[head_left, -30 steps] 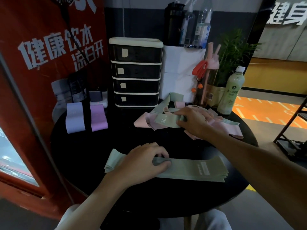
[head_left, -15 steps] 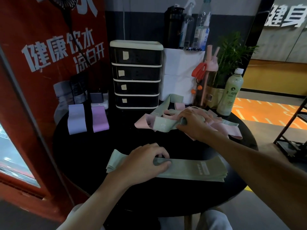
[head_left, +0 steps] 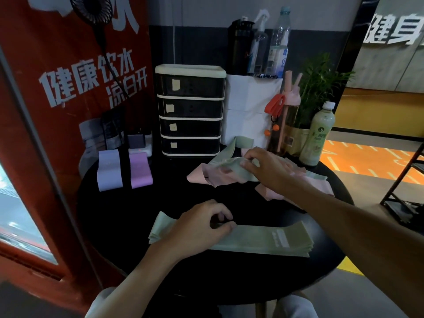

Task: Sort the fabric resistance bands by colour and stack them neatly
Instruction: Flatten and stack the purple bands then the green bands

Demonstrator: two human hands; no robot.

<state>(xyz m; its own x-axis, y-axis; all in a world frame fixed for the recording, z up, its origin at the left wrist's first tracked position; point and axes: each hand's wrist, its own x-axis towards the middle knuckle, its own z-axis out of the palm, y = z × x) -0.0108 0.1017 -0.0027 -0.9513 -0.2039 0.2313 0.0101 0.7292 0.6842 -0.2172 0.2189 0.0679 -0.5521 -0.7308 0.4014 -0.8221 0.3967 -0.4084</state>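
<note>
Here, in the head view, a round black table holds the sorting; nearest the person lies a flat stack of green bands, its length running left to right, its edges roughly squared; the left hand rests on the stack's left half with fingers curled, thumb tip and fingertips meeting in a pinch at its far edge; farther back, at the middle of the table, sits a loose pile of pink bands tangled with green ones; the right hand reaches over that pile and pinches a crumpled green band between thumb and bent fingers, lifting it just above the pink fabric; at the table's far left a lavender band and a purple band lie flat side by side, close but apart; behind the pile stands a black four-drawer organiser; to its right, a pale green drink bottle stands upright near the table's far right edge.
</note>
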